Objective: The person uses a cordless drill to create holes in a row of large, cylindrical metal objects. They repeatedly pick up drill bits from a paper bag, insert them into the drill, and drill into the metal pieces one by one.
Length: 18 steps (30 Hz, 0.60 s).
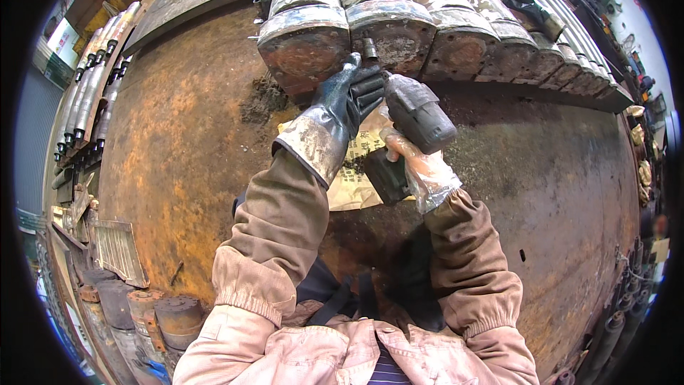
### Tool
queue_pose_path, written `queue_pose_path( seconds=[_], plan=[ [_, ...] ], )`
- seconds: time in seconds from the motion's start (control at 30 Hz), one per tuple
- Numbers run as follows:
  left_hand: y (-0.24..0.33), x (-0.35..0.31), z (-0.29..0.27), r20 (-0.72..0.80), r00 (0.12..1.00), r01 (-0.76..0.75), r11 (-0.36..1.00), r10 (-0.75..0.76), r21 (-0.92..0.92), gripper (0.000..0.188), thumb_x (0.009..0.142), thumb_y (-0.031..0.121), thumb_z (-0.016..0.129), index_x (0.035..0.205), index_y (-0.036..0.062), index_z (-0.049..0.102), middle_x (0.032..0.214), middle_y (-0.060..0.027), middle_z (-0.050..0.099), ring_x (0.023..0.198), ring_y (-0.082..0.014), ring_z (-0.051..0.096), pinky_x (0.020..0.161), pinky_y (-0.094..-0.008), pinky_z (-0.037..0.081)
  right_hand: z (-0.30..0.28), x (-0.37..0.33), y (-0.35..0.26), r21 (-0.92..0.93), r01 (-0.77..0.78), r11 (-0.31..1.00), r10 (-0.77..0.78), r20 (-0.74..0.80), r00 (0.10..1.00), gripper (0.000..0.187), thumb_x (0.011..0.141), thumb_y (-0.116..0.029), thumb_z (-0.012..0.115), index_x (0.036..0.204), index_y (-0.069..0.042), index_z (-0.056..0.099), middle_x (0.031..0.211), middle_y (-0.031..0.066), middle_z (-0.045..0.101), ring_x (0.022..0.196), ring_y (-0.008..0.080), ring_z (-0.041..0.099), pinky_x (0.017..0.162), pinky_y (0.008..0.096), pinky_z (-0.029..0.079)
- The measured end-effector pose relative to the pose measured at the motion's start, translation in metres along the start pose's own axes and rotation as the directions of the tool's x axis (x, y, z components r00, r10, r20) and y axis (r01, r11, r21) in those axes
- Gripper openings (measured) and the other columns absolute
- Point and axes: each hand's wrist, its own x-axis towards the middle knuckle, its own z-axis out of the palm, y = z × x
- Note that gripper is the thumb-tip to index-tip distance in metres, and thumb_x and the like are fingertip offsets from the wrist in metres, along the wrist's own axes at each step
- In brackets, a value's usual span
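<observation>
Note grey-black, pistol-shaped power tool [420, 110] gripped in right hand [417, 160], in thin clear plastic glove [437, 185], near rust-brown metal cylinder ends [399, 46]. Note left hand [349, 96], in black rubber glove [332, 100] with stained pale cuff [313, 141], curled at tool nose; cannot tell whether closed on it. Guard against possible glove snagging from fingers [366, 90] beside short grey metal socket [369, 48], and possible slipping from off-axis pressure.

The table [178, 107] is brightly lit, the right wall [638, 32] looks washed out, and straight edges are bent (corners blackened).
</observation>
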Motion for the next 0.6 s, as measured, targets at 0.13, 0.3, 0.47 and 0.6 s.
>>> queue_pose_path(
  seconds=[0.13,0.3,0.47,0.6],
  plan=[
    [-0.007,0.011,-0.006,-0.033,0.999,-0.034,0.999,0.034,0.015,0.05,0.098,0.045,0.053,0.117,0.0008,0.064,0.11,-0.0165,0.069,0.098,-0.0271,0.067,0.092,-0.0381,0.053,-0.014,0.019,0.035,-0.014,0.099,0.995,-0.099,0.024,0.995,0.029,0.086,-0.002,0.068,0.113,-0.003,0.058,0.086,0.001,0.056,0.066,0.0106,0.05,0.062,0.0256,0.042],
    [-0.005,0.005,-0.015,-0.058,0.996,-0.069,0.996,0.072,0.054,0.046,0.097,0.044,0.057,0.114,0.0014,0.065,0.105,-0.0134,0.071,0.09,-0.0245,0.068,0.082,-0.0375,0.055,-0.01,0.049,0.05,-0.035,0.121,0.992,-0.117,0.101,0.988,0.015,0.087,-0.001,0.065,0.1,-0.004,0.057,0.08,0.0013,0.055,0.067,0.0109,0.05,0.062,0.0255,0.042],
    [0.001,-0.005,-0.014,-0.062,0.988,-0.144,0.989,0.144,0.017,0.047,0.093,0.043,0.063,0.111,-0.0004,0.064,0.104,-0.0168,0.07,0.089,-0.0281,0.068,0.084,-0.0389,0.055,-0.006,0.074,0.085,-0.364,0.444,0.818,-0.432,0.119,0.894,0.014,0.088,-0.013,0.067,0.097,-0.005,0.059,0.081,0.0023,0.057,0.069,0.0125,0.054,0.061,0.0295,0.043],
    [0.004,0.0,-0.026,-0.02,0.986,-0.166,0.986,0.166,-0.002,0.051,0.094,0.043,0.061,0.116,-0.0024,0.062,0.108,-0.0179,0.069,0.095,-0.0286,0.067,0.087,-0.0385,0.055,0.004,0.084,0.078,-0.142,0.35,0.926,-0.353,0.006,0.936,0.041,0.09,-0.022,0.064,0.124,-0.004,0.05,0.113,0.0127,0.055,0.1,0.0232,0.056,0.085,0.0348,0.047]
  ],
)
